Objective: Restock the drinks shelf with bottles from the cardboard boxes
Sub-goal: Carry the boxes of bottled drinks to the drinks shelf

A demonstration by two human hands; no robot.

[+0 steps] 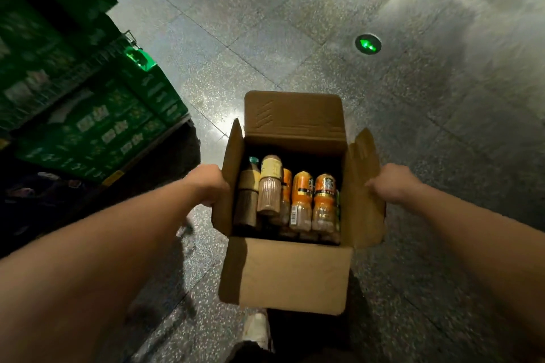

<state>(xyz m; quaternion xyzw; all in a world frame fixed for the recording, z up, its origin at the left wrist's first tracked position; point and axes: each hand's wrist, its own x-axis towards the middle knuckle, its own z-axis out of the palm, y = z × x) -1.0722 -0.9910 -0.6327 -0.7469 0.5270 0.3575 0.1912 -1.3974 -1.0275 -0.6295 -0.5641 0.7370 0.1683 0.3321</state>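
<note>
I record the open brown cardboard box (295, 274) carried above the grey speckled floor (295, 38). The left hand (211, 185) grips its left side and the right hand (392, 182) clasps its right flap. Plastic bottles (324, 200) with orange and tan labels sit inside, none yet placed. I judge restocking barely begun (no drinks shelf is in view). Stacked green cartons (88, 126) crowd the left, and a round green arrow floor light (368, 44) lies ahead.
</note>
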